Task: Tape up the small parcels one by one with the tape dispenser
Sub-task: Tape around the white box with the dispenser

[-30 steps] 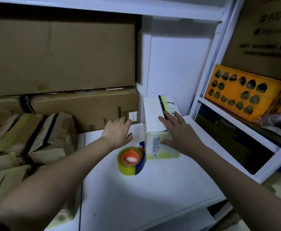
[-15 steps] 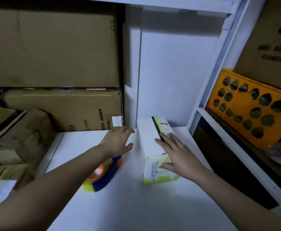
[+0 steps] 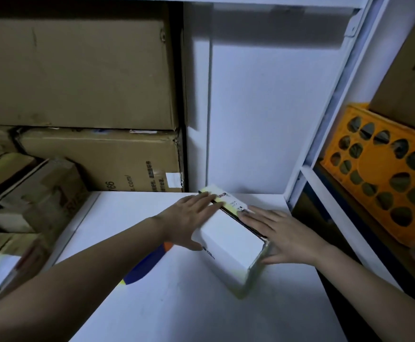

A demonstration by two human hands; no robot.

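- Head view: white parcel (image 3: 228,245) lies on the white tabletop (image 3: 201,304), turned diagonally
- left hand (image 3: 189,220) rests on its left side, fingers straight
- right hand (image 3: 285,236) presses its right edge, fingers spread flat
- tape dispenser (image 3: 147,265) sits partly hidden under the left forearm

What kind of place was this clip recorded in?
Probably a stockroom or packing corner. Large cardboard cartons are stacked on white shelving, an orange plastic crate sits on a side shelf, and both hands rest on a small white parcel beside a tape dispenser.
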